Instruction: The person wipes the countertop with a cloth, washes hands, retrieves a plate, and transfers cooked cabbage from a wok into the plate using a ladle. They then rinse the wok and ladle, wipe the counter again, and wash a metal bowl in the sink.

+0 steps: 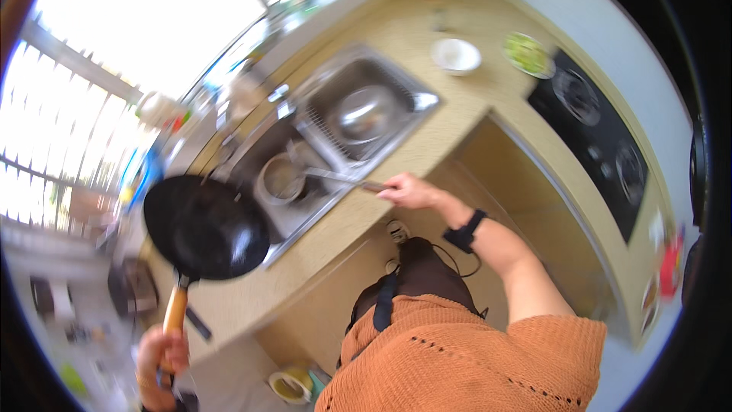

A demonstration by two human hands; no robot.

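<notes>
My left hand (pixel 164 349) grips the wooden handle of a black wok (pixel 209 229), which is held up beside the left sink basin with its inside showing. In my right hand (pixel 407 190) is the dark handle of a long metal utensil (pixel 331 174). Its far end reaches over the left basin, near a round bowl or pot (pixel 282 179) standing there. What kind of head the utensil has is too blurred to tell. A shiny metal bowl (pixel 367 114) lies in the right basin.
A white bowl (pixel 456 56) and a plate of chopped green food (pixel 527 55) stand on the counter, near a black gas hob (pixel 592 137). The faucet (pixel 280 97) rises behind the sink. A dark appliance (pixel 132 286) stands at left, and a yellowish bin (pixel 290 384) below.
</notes>
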